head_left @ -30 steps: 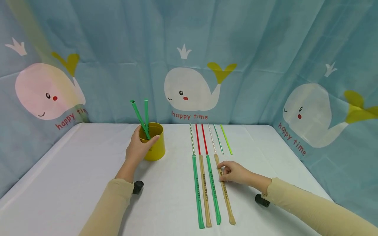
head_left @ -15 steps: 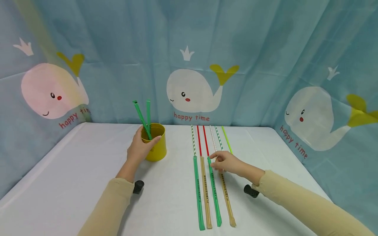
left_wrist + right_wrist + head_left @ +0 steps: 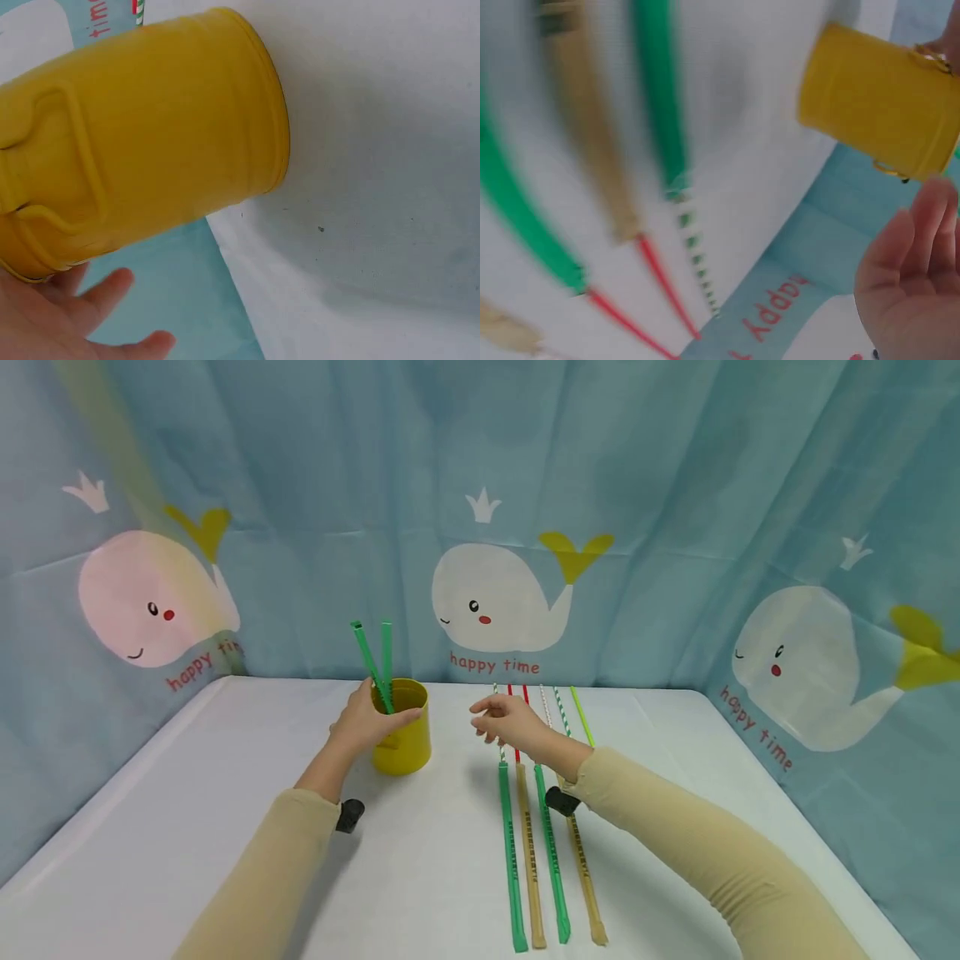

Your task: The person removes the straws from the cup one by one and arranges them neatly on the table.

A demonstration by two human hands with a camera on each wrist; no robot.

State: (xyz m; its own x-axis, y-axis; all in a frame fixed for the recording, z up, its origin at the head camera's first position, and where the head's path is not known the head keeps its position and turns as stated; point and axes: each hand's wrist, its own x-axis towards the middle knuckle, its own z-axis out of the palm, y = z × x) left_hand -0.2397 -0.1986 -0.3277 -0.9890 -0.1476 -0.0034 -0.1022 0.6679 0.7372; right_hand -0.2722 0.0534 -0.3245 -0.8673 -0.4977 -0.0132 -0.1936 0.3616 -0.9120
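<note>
In the head view my left hand (image 3: 363,718) holds a yellow bucket (image 3: 405,747) at its rim, the thumb lying across the near side. Two green-wrapped straws (image 3: 387,652) stand leaning in the bucket. The left wrist view shows the bucket's wall (image 3: 165,127) and some fingers (image 3: 105,296) spread past the rim. My right hand (image 3: 513,725) hovers to the right of the bucket, over the far thin straws, fingers loosely bent and nothing between them. From the right wrist, the same hand (image 3: 911,277) appears beside the bucket (image 3: 877,97).
Green-wrapped straws (image 3: 513,860) and brown-wrapped straws (image 3: 531,860) lie side by side on the white table (image 3: 435,860). Beyond them lie thin striped, red and lime straws (image 3: 583,718). A blue whale-print curtain (image 3: 337,552) hangs behind the table.
My right hand has left the rightmost brown-wrapped straw and moved left and away from me toward the bucket, carrying nothing visible. The left hand stays at the bucket. The view has shifted slightly.
</note>
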